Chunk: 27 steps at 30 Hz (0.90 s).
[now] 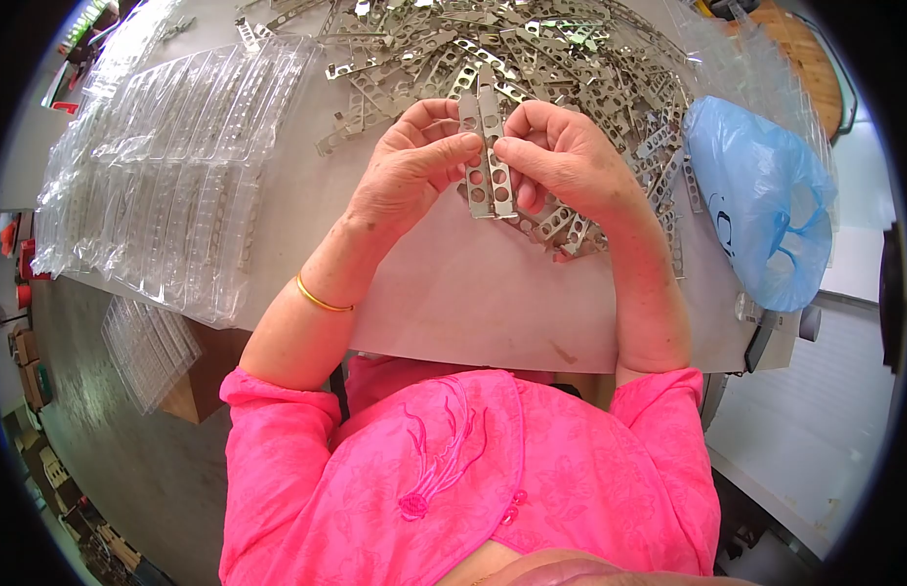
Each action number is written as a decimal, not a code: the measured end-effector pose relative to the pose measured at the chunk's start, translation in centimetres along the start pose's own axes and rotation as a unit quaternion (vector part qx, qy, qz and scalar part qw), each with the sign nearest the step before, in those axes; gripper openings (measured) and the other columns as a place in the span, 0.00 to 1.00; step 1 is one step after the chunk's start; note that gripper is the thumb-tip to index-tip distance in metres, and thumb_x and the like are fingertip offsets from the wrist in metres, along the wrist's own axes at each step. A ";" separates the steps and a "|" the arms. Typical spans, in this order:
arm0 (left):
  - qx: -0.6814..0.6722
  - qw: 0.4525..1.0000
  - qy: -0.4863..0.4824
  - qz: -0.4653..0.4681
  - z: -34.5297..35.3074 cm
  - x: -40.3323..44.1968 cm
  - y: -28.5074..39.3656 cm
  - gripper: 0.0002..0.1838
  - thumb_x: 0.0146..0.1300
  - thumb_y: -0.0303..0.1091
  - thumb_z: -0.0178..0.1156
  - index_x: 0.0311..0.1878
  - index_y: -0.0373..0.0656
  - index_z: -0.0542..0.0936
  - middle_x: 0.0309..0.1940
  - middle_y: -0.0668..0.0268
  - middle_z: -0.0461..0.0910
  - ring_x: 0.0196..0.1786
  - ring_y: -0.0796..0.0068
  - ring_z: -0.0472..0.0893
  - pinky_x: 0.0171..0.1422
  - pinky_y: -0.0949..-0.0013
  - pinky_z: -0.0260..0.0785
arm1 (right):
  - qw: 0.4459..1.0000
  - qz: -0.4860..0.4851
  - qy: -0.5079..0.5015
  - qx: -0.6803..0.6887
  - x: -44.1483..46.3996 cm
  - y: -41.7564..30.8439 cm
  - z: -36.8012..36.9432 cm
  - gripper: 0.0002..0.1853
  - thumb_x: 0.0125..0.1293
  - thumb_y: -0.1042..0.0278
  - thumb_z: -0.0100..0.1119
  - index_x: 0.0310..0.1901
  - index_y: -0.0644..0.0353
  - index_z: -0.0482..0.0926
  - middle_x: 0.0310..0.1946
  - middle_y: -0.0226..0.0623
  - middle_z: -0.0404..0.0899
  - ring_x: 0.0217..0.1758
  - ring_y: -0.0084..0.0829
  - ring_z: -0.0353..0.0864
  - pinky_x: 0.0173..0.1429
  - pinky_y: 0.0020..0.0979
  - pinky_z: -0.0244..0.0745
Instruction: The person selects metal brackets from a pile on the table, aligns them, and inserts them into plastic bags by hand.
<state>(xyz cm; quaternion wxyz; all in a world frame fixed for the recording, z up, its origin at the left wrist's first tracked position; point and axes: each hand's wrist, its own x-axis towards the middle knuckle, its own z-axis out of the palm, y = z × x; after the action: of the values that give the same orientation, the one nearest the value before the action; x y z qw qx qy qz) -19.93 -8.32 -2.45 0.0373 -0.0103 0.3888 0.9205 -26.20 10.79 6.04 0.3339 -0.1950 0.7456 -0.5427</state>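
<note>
Two flat metal strips with round holes stand side by side between my hands, above the near edge of a heap of similar parts. My left hand pinches the left perforated metal strip between thumb and fingers. On the other side, my right hand grips the right perforated metal strip the same way. Their lower ends lie close together; whether they are joined I cannot tell. Behind them spreads the pile of perforated metal strips, loose and crossing one another. My fingertips behind the strips are partly hidden.
Clear plastic trays, stacked in film, cover the table's left side. A blue plastic bag sits at the right, near more clear plastic. Below the left edge, another clear tray leans by a cardboard box.
</note>
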 end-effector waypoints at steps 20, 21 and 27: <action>-0.008 1.000 -0.001 -0.006 0.2 -0.1 0.1 0.20 0.67 0.23 0.65 0.59 0.41 0.71 0.45 0.61 0.83 0.44 0.75 0.83 0.48 0.68 0.77 | 1.000 0.000 -0.005 0.000 0.0 0.0 -0.2 0.09 0.71 0.67 0.59 0.40 0.66 0.77 0.25 0.31 0.81 0.23 0.17 0.81 0.24 0.21 0.77; -0.008 1.000 -0.001 -0.006 0.1 0.0 0.0 0.20 0.67 0.23 0.65 0.59 0.41 0.71 0.45 0.61 0.83 0.44 0.75 0.83 0.48 0.68 0.77 | 1.000 -0.001 -0.005 0.001 0.0 0.1 -0.2 0.09 0.71 0.67 0.59 0.40 0.66 0.77 0.25 0.31 0.81 0.23 0.17 0.82 0.24 0.21 0.77; -0.006 1.000 -0.023 -0.008 -0.3 0.1 -0.1 0.18 0.69 0.23 0.63 0.60 0.41 0.72 0.48 0.61 0.83 0.48 0.74 0.84 0.53 0.67 0.78 | 1.000 0.001 -0.003 -0.005 0.1 0.0 -0.2 0.09 0.71 0.67 0.59 0.40 0.66 0.77 0.25 0.32 0.81 0.22 0.17 0.82 0.24 0.21 0.77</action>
<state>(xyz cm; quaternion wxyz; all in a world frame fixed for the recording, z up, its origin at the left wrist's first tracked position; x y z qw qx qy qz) -19.98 -8.48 -2.75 0.0534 0.0080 0.3820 0.9226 -26.36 10.85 6.05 0.3357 -0.1974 0.7475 -0.5381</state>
